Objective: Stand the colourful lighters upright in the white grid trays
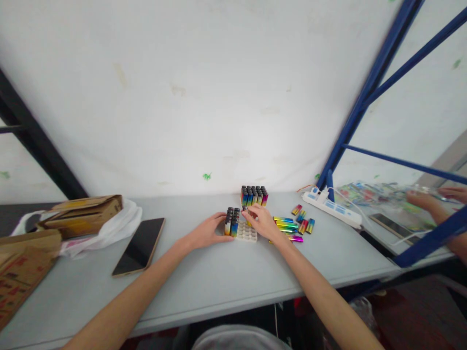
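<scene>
A white tray [249,234] with round pockets lies on the table, its left part filled with upright lighters [232,223] with black tops. My left hand [210,231] grips the tray's left end, thumb along the front and fingers behind. Over the tray, my right hand [261,219] pinches a lighter [248,221], mostly hidden by the fingers. Beside that hand lie shiny multicoloured lighter sleeves [286,224]. Behind, a full block of upright lighters [254,196] stands near the wall.
Several small batteries [302,225] lie right of the sleeves. Farther right are a power strip [332,208] and a blue metal frame [350,114], with another person's hand [425,201] beyond. At left are a phone [139,246], a cardboard box [85,216] and a white plastic bag [126,218].
</scene>
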